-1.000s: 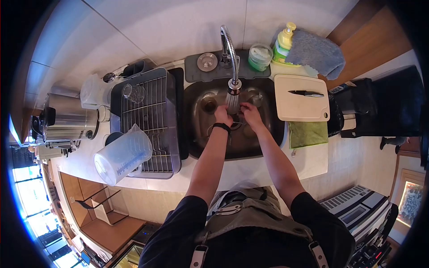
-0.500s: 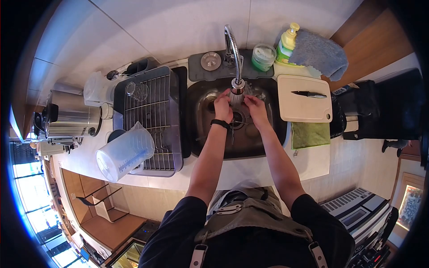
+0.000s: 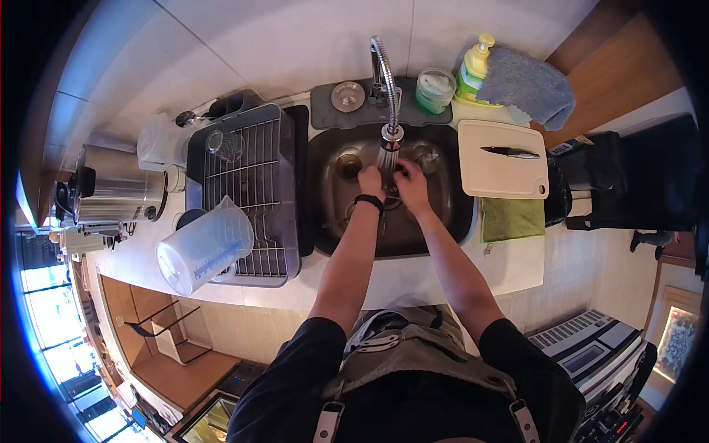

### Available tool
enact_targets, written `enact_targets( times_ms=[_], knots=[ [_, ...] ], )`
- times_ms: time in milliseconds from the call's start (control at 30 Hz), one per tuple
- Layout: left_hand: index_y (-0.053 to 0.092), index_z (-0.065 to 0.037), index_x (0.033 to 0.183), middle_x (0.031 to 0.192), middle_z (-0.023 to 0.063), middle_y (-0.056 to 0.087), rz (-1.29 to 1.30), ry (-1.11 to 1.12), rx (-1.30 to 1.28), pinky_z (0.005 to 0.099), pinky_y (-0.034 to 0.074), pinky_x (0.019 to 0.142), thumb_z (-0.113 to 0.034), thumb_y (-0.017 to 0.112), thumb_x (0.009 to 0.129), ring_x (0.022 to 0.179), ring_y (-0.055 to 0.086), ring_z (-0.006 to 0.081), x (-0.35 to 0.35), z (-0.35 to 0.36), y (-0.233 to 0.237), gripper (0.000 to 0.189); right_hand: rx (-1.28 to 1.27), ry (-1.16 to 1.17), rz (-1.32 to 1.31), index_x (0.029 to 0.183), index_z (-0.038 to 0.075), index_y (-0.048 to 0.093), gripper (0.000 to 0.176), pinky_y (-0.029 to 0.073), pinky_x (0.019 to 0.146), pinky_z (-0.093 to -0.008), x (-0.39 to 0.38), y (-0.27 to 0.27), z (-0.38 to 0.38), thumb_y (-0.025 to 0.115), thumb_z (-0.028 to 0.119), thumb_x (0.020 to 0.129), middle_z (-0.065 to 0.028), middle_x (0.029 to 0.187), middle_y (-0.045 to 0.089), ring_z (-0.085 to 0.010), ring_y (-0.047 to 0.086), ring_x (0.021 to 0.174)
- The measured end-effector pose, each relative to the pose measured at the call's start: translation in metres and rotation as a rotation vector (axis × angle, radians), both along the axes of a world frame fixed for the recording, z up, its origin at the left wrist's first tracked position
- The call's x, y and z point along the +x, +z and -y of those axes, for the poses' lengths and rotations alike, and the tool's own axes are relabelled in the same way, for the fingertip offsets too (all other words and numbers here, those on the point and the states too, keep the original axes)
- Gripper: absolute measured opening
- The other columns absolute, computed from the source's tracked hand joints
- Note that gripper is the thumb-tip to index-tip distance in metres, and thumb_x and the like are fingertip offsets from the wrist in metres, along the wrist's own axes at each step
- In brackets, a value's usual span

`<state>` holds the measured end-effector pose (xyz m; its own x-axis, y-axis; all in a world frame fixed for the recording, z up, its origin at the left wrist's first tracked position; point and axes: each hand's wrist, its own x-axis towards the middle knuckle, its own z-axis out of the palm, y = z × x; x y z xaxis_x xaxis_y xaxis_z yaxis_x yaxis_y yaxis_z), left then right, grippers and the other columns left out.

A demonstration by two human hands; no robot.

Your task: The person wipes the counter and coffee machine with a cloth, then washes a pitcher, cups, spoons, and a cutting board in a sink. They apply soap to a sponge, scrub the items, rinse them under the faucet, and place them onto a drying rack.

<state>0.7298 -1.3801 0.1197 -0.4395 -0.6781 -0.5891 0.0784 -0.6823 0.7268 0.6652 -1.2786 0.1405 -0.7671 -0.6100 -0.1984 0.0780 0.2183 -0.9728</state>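
Note:
Water runs from the faucet's spray head [image 3: 392,133] over both my hands, low in the dark metal sink [image 3: 336,236]. My left hand [image 3: 371,181] is closed, its fingers curled inward at the stream. Close beside it, my right hand [image 3: 410,186] is bent with its fingertips toward the left hand. A small dark shape shows between the hands; I cannot tell what they hold. A round cup-like item [image 3: 348,165] lies in the sink's back left, and a clear item [image 3: 428,159] in its back right.
Left of the sink stands a dish rack [image 3: 277,214] with a tilted plastic measuring jug [image 3: 203,247]. On the right, a cutting board [image 3: 502,170] bears a knife [image 3: 509,153], near a green cloth [image 3: 512,220]. Behind stand a green tub [image 3: 434,91] and a soap bottle [image 3: 473,74].
Both hands have moved down from just beside the spray head and come closer together under the stream. The right hand has shifted left. The camera view has tilted slightly.

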Motion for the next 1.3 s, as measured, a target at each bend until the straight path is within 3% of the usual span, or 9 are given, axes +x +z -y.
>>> enact_targets(
  times_ms=[167, 467, 567, 767, 867, 967, 1067, 1167, 1300],
  knots=[
    [0.066, 0.006, 0.113, 0.108, 0.0153, 0.069, 0.125, -0.024, -0.454, 0.031, 0.05, 0.088, 0.004, 0.046, 0.084, 0.096, 0.066, 0.0227, 0.001, 0.014, -0.007, 0.036, -0.347, -0.125, 0.756, 0.126, -0.001, 0.057, 0.036, 0.052, 0.088, -0.0351, -0.015, -0.022, 0.01, 0.047, 0.004, 0.092, -0.0099, 0.109, 0.064, -0.022, 0.062, 0.098],
    [0.065, 0.005, 0.117, 0.11, 0.0142, 0.07, 0.032, -0.07, -0.567, 0.0309, 0.049, 0.093, 0.01, 0.049, 0.08, 0.102, 0.067, 0.0202, 0.001, 0.01, 0.038, 0.041, -0.38, -0.066, 0.808, 0.132, 0.003, 0.054, 0.039, 0.051, 0.092, -0.0419, -0.022, 0.007, 0.0, 0.048, 0.007, 0.094, -0.0102, 0.117, 0.058, -0.0222, 0.056, 0.107],
    [0.067, -0.001, 0.116, 0.106, 0.0123, 0.072, 0.094, -0.069, -0.772, 0.0305, 0.051, 0.088, 0.009, 0.05, 0.077, 0.097, 0.069, 0.0187, -0.006, 0.017, 0.0, 0.044, -0.405, -0.131, 0.734, 0.128, 0.004, 0.057, 0.035, 0.053, 0.085, -0.0385, -0.019, 0.027, -0.001, 0.053, 0.011, 0.094, -0.0078, 0.107, 0.063, -0.0207, 0.061, 0.098],
    [0.065, 0.003, 0.114, 0.102, 0.0115, 0.068, -0.199, -0.108, -0.121, 0.0344, 0.053, 0.078, 0.008, 0.044, 0.081, 0.089, 0.066, 0.0199, -0.018, 0.005, -0.055, 0.039, -0.305, 0.012, 0.708, 0.123, 0.003, 0.06, 0.037, 0.053, 0.088, -0.0393, -0.023, 0.037, -0.007, 0.068, 0.013, 0.088, -0.0068, 0.111, 0.064, -0.0209, 0.063, 0.102],
    [0.066, 0.001, 0.106, 0.09, 0.0115, 0.067, -0.233, 0.019, 0.15, 0.0354, 0.052, 0.07, -0.004, 0.045, 0.086, 0.08, 0.065, 0.0211, -0.011, -0.016, -0.062, 0.03, -0.132, 0.168, 0.528, 0.124, 0.01, 0.061, 0.039, 0.052, 0.084, -0.0393, -0.023, 0.023, -0.024, 0.071, 0.017, 0.087, -0.0076, 0.113, 0.066, -0.0232, 0.066, 0.099],
    [0.065, -0.003, 0.099, 0.089, 0.0106, 0.065, -0.306, 0.134, 0.446, 0.0361, 0.051, 0.069, -0.012, 0.044, 0.09, 0.079, 0.064, 0.0226, 0.003, -0.027, -0.043, 0.025, 0.362, 0.188, -0.45, 0.123, 0.005, 0.06, 0.039, 0.053, 0.086, -0.0389, -0.009, 0.037, -0.041, 0.072, 0.016, 0.087, -0.013, 0.115, 0.066, -0.0266, 0.065, 0.106],
    [0.064, -0.008, 0.097, 0.089, 0.0085, 0.066, -0.33, 0.187, 0.57, 0.0382, 0.052, 0.069, -0.017, 0.042, 0.092, 0.078, 0.064, 0.0233, 0.0, -0.032, -0.053, 0.024, 0.26, 0.197, -0.76, 0.123, 0.001, 0.058, 0.042, 0.052, 0.09, -0.0372, 0.017, 0.08, -0.048, 0.073, 0.011, 0.086, -0.0165, 0.121, 0.064, -0.029, 0.063, 0.111],
    [0.062, -0.009, 0.1, 0.088, 0.0062, 0.066, -0.275, 0.139, 0.541, 0.0398, 0.052, 0.07, -0.02, 0.041, 0.095, 0.079, 0.064, 0.0227, 0.011, -0.035, -0.05, 0.024, 0.005, 0.213, -0.789, 0.121, 0.002, 0.06, 0.043, 0.051, 0.092, -0.0408, 0.048, 0.14, -0.027, 0.076, 0.009, 0.082, -0.0188, 0.122, 0.063, -0.0341, 0.062, 0.112],
    [0.06, -0.01, 0.102, 0.087, 0.0043, 0.064, -0.63, 0.232, 0.469, 0.0402, 0.052, 0.071, -0.026, 0.042, 0.1, 0.083, 0.063, 0.0214, 0.03, -0.05, 0.005, 0.024, -0.29, 0.398, -0.667, 0.118, 0.004, 0.062, 0.042, 0.051, 0.091, -0.041, 0.105, 0.226, 0.044, 0.078, 0.012, 0.08, -0.016, 0.12, 0.064, -0.0327, 0.063, 0.11]
  ],
)
